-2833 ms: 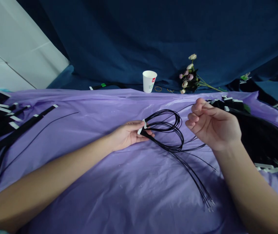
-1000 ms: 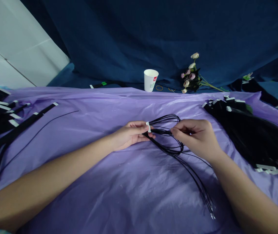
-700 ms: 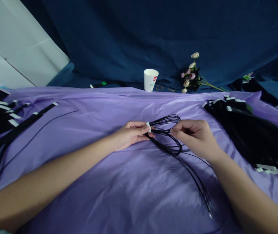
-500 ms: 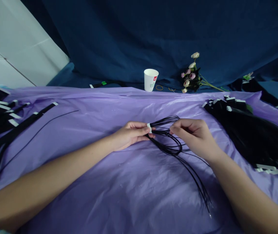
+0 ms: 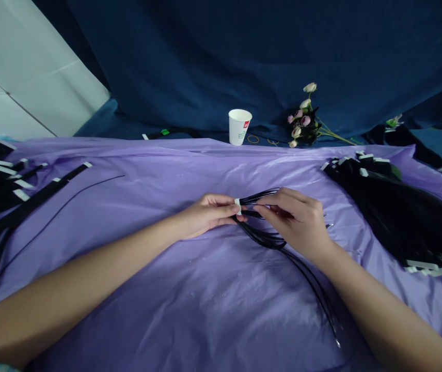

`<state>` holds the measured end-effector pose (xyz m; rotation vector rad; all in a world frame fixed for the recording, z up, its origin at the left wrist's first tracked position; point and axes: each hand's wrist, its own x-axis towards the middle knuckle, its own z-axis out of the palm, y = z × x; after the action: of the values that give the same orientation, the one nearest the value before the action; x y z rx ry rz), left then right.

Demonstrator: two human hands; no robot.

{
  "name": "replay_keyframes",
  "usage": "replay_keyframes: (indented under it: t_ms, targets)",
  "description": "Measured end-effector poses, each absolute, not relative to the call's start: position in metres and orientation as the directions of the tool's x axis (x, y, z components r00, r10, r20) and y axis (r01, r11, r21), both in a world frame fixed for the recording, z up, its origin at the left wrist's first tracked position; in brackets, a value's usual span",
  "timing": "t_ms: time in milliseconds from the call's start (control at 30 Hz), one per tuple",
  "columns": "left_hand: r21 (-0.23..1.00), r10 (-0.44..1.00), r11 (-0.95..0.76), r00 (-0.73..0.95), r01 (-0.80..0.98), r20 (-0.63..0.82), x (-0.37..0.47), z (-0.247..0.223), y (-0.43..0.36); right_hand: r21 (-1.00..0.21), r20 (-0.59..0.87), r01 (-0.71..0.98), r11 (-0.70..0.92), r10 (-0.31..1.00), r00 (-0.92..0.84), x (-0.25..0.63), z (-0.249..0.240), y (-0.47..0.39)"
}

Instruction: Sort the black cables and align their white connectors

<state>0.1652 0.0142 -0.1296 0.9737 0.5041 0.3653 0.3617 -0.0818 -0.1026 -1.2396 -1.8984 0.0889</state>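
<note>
My left hand point(image 5: 217, 212) is closed on the end of a bundle of thin black wires point(image 5: 262, 236), its thumb pressing a small white connector point(image 5: 238, 205). From the connector the wires run right in a loop. Their loose ends, with small bright tips, hang down toward the front right. My right hand point(image 5: 298, 217) is closed in a pinch among the wires, just right of the connector. Its fingertips appear to grip a black wire, and the hand hides part of the loop.
Black cable bundles with white ends lie on the left point(image 5: 23, 206) and right point(image 5: 395, 217) of the purple cloth point(image 5: 174, 310). At the back stand a white paper cup point(image 5: 239, 128), rubber bands point(image 5: 253, 139) and artificial flowers point(image 5: 302, 121). A single wire point(image 5: 62, 209) curves at left.
My right hand has moved left along the wires, closer to the connector, and now covers more of the loop. The loose ends shifted slightly. My left hand stays in place.
</note>
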Motion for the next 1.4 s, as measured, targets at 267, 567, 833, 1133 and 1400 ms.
replay_keyframes:
  t_ms: [267,567,833,1133,1400]
  targets:
    - [0.849,0.493,0.527,0.825,-0.032,-0.275,0.164,-0.130,0.015,-0.484,0.615,0.707,0.515,0.775,-0.144,0.359,-0.108,-0.079]
    - [0.826,0.503,0.558,0.824,-0.079,-0.261,0.165,-0.130,0.017,-0.514,0.552,0.726,0.456,0.824,-0.127,0.353,-0.113,-0.076]
    - [0.842,0.536,0.528,0.812,-0.110,-0.230,0.164,-0.132,0.017,-0.401,0.455,0.875,0.272,0.888,-0.068,0.348,-0.110,-0.080]
    - [0.873,0.557,0.472,0.809,-0.123,-0.187,0.163,-0.132,0.018,-0.436,0.516,0.853,0.288,0.856,-0.025,0.341,-0.118,-0.071]
    - [0.920,0.662,0.381,0.722,-0.090,-0.203,0.170,-0.130,0.011,-0.449,0.518,0.845,0.289,0.855,-0.017,0.341,-0.130,-0.063]
